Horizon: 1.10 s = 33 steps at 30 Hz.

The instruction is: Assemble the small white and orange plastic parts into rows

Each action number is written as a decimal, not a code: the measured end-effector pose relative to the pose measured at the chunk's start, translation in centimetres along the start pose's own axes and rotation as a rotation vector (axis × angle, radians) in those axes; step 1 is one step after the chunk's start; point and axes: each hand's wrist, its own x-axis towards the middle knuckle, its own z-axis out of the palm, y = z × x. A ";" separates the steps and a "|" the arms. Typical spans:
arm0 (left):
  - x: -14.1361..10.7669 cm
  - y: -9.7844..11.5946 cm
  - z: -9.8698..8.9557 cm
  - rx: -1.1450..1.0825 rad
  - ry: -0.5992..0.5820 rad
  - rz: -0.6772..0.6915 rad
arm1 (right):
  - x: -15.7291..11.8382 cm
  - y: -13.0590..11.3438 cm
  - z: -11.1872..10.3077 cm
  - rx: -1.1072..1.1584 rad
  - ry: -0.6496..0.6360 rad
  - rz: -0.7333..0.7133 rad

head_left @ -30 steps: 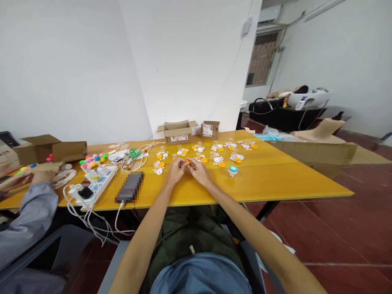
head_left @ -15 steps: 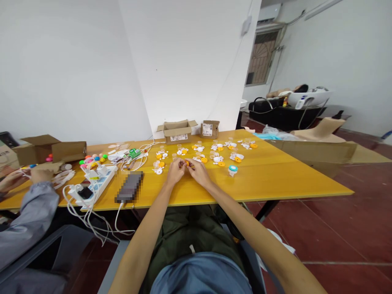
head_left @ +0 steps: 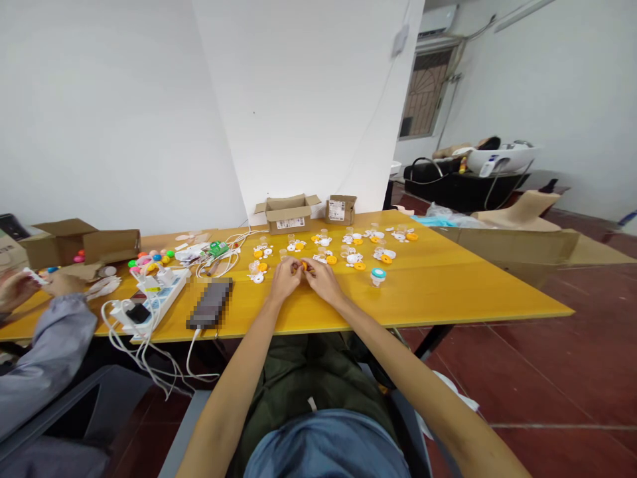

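Observation:
My left hand (head_left: pixel 287 277) and my right hand (head_left: pixel 321 277) meet above the near part of the yellow table (head_left: pixel 428 292). Both are closed, fingertips together, around a small orange plastic part (head_left: pixel 304 265) that is mostly covered by the fingers. Beyond them lie several small groups of orange and white plastic pieces with clear cups; one such group, with a white disc (head_left: pixel 257 279), is just left of my left hand. To the right of my right hand stands a small clear jar with a teal and white lid (head_left: pixel 378 277).
Two cardboard boxes (head_left: pixel 290 216) stand against the wall. On the left are a phone (head_left: pixel 211 303) on a cable, a white power strip (head_left: pixel 162 299), colored balls (head_left: pixel 152 260) and an open carton (head_left: pixel 82 242). A co-worker's hands (head_left: pixel 64 284) hold a white piece at far left.
My hands stay almost in place, still closed around the orange part. At far left, the co-worker's hands have shifted slightly and the white piece is raised and turned.

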 end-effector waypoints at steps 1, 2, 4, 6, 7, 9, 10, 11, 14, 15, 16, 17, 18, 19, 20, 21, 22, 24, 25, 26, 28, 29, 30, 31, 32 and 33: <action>0.0 0.1 0.0 0.015 -0.002 -0.010 | 0.0 0.0 0.0 -0.014 -0.001 -0.004; -0.1 0.2 -0.1 0.029 -0.005 -0.020 | 0.0 0.1 0.0 -0.028 -0.001 -0.008; -0.1 0.4 -0.1 0.047 -0.009 -0.032 | 0.0 0.2 0.1 -0.049 0.000 -0.018; -0.1 0.4 -0.1 0.059 -0.007 -0.035 | -0.1 0.2 0.1 -0.065 0.007 -0.028; 0.0 0.4 -0.1 0.062 -0.006 -0.035 | -0.1 0.2 0.1 -0.071 0.010 -0.031; 0.0 0.4 -0.2 0.065 -0.007 -0.033 | -0.1 0.2 0.1 -0.082 0.010 -0.032; 0.0 0.4 -0.2 0.063 -0.008 -0.031 | -0.1 0.1 0.1 -0.087 0.008 -0.032; 0.0 0.3 -0.1 0.060 -0.008 -0.030 | -0.1 0.0 0.1 -0.092 0.006 -0.032; 0.0 0.2 -0.1 0.050 -0.010 -0.023 | -0.1 -0.2 0.0 -0.109 -0.001 -0.020; 0.0 0.2 -0.1 0.048 -0.009 -0.022 | -0.2 -0.3 0.0 -0.114 -0.003 -0.016; 0.0 0.1 -0.1 0.047 -0.009 -0.023 | -0.2 -0.4 0.0 -0.119 -0.004 -0.014; 0.0 0.1 0.0 0.047 -0.008 -0.024 | -0.2 -0.4 0.0 -0.123 -0.005 -0.013; 0.0 0.1 0.0 0.048 -0.007 -0.027 | -0.2 -0.4 -0.1 -0.126 -0.005 -0.014; 0.0 0.2 0.0 0.050 -0.006 -0.030 | -0.2 -0.4 -0.1 -0.128 -0.006 -0.017; 0.0 0.2 0.0 0.052 -0.005 -0.033 | -0.2 -0.4 -0.1 -0.128 -0.007 -0.021; 0.0 0.3 0.0 0.054 -0.005 -0.036 | -0.2 -0.3 -0.1 -0.127 -0.008 -0.026; 0.0 0.3 -0.1 0.057 -0.006 -0.040 | -0.3 -0.3 -0.1 -0.125 -0.009 -0.031; 0.0 0.4 -0.1 0.058 -0.011 -0.044 | -0.3 -0.2 -0.1 -0.118 -0.010 -0.038; 0.0 0.5 -0.1 0.058 -0.015 -0.044 | -0.3 -0.2 -0.1 -0.117 -0.011 -0.039; 0.0 0.5 -0.1 0.057 -0.018 -0.044 | -0.3 -0.2 -0.1 -0.117 -0.011 -0.038; 0.0 0.4 -0.1 0.057 -0.022 -0.040 | -0.3 -0.2 -0.1 -0.118 -0.013 -0.038; -0.1 0.4 -0.1 0.058 -0.021 -0.038 | -0.3 -0.2 -0.1 -0.118 -0.015 -0.040; -0.1 0.3 -0.1 0.059 -0.018 -0.036 | -0.3 -0.2 -0.1 -0.117 -0.015 -0.042; -0.1 0.2 0.0 0.061 -0.016 -0.033 | -0.3 -0.1 -0.1 -0.116 -0.016 -0.045; -0.1 0.1 0.0 0.064 -0.011 -0.029 | -0.3 -0.1 -0.1 -0.115 -0.015 -0.045; -0.1 0.1 0.0 0.068 -0.005 -0.026 | -0.3 0.0 -0.1 -0.115 -0.013 -0.044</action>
